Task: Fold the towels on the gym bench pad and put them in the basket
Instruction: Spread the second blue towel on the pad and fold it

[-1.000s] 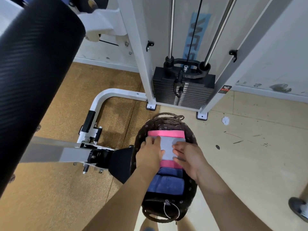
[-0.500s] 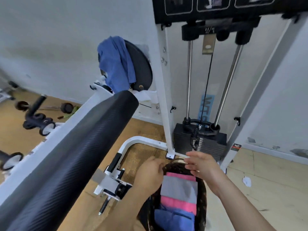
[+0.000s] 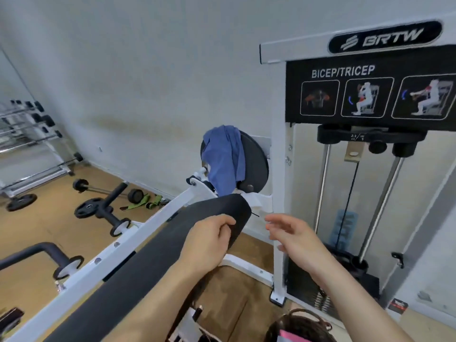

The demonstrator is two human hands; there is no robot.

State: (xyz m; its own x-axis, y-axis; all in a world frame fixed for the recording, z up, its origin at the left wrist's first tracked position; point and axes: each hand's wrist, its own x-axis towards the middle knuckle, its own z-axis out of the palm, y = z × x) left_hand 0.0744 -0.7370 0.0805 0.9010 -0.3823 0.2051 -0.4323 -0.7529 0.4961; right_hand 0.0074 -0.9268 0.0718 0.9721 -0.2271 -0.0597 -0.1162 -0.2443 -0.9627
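The white weight machine [image 3: 278, 169] is being shown along the right side. The long black bench pad [image 3: 153, 262] is being carried on its frame, running from the lower left up toward the machine's post. No towel is being shown lying on the pad itself.

One blue towel [image 3: 222, 159] is being kept draped over the round black disc [image 3: 256, 166], just beyond the far end of the pad. It is hanging unfolded, so it is probably being kept there only until it is taken for folding.

The basket [image 3: 303, 319] is being cut off by the bottom edge of the view, on the floor near the machine's foot. A folded pink towel [image 3: 290, 336] is being held inside it. So part of the task is being judged as done, and the blue towel as the next one.

Both hands are being held up between the basket and the blue towel. The left hand [image 3: 207, 240] is being held in front of the pad's end with loosely curled fingers, and nothing is being gripped. Whether the pad is being touched cannot be told. The right hand [image 3: 293, 239] is being held wide and empty, with relaxed fingers, apart from the towel.
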